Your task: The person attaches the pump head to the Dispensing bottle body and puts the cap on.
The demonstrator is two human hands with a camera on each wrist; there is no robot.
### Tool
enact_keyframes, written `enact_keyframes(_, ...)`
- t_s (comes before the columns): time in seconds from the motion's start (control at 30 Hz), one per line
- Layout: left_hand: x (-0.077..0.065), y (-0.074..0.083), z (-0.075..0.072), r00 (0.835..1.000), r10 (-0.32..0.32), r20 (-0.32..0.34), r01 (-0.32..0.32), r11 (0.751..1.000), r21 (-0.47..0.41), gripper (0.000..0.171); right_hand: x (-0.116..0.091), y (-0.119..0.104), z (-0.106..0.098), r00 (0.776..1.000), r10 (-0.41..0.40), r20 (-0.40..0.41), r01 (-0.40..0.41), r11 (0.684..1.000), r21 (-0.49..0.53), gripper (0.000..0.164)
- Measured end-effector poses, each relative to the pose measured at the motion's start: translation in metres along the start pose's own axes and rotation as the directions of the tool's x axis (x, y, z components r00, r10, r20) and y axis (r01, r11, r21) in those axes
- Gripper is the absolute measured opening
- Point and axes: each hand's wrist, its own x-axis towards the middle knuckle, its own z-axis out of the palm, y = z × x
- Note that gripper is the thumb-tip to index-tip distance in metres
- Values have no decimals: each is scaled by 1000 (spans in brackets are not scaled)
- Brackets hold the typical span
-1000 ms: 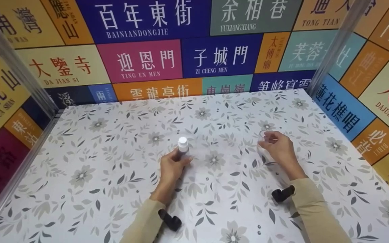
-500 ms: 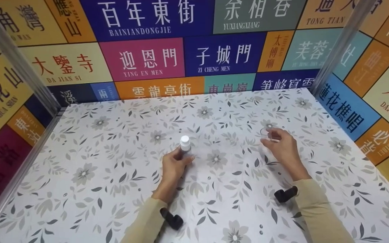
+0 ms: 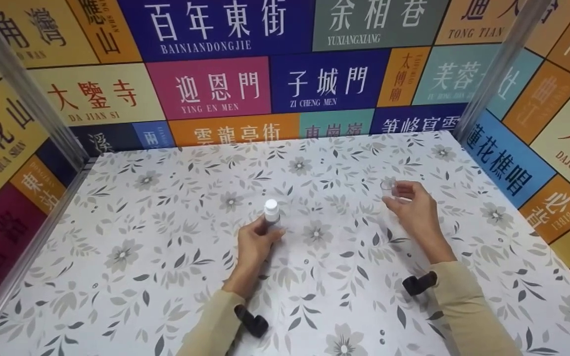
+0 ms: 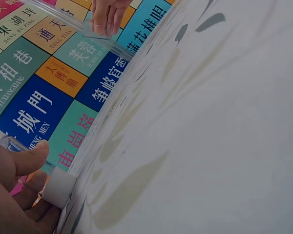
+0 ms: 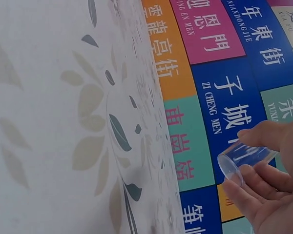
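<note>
In the head view, my left hand [image 3: 255,242] holds a small bottle [image 3: 271,212] with a white end near the middle of the table. The left wrist view shows the thumb and fingers around it, with its white end [image 4: 59,187] close to the tabletop and a clear part [image 4: 13,145] by the thumb. Farther right, my right hand [image 3: 416,205] pinches a small clear cup [image 3: 387,187] between thumb and fingers. Seen from the right wrist, this clear cup [image 5: 244,158] is tilted, its round rim facing the table side.
A white tabletop [image 3: 191,287] with grey flowers and leaves lies under both hands. Panels with coloured street-name signs [image 3: 206,86] stand along the back and sides. Clear posts [image 3: 493,64] rise at the back corners. Each wrist carries a black camera [image 3: 251,321].
My right hand has lifted slightly away from me, with the clear cup turning in its fingers. The left hand keeps its hold on the bottle. The head view has shifted a little.
</note>
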Motion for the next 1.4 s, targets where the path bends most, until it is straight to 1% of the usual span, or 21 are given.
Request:
enact_keyframes(0.1,0,-1,0,1000,6,3,-6,1000,3,55,-2,-4,0,1000,-23,-17,23,1000,13,49)
enact_keyframes(0.17,0,-1,0,1000,17,3,-17,1000,10,55,-3,-6,0,998,-51,-27,52,998,22,48)
enact_keyframes(0.27,-1,-1,0,1000,17,2,-17,1000,17,56,-4,-10,0,996,-86,-38,87,996,25,46)
enact_keyframes(0.47,-1,-1,0,1000,9,-8,-9,1000,26,55,-7,-17,-1,992,-117,-44,118,993,19,47)
enact_keyframes(0.63,0,-2,0,1000,12,-8,-12,1000,8,54,-11,-21,0,986,-162,-42,163,986,29,45)
enact_keyframes(0.83,0,-2,0,1000,10,-2,-10,1000,8,56,-12,-23,2,968,-248,-36,249,968,12,42)
enact_keyframes(0.93,1,-2,0,1000,13,5,-13,1000,10,57,-14,-25,3,959,-281,-30,281,960,3,41)
enact_keyframes(1.07,0,-2,-1,1000,-2,19,3,1000,-8,59,-16,-26,3,947,-320,-35,320,947,14,42)
enact_keyframes(1.17,-1,-2,-1,1000,-15,17,15,1000,-4,58,-17,-28,4,932,-360,-38,361,933,4,41)
enact_keyframes(1.3,0,-2,0,1000,-9,-2,9,1000,21,55,-18,-30,7,915,-403,-24,402,915,-21,41)
enact_keyframes(1.4,0,-1,1,1000,-18,-7,18,1000,21,56,-19,-33,9,909,-417,-10,416,909,-26,42)
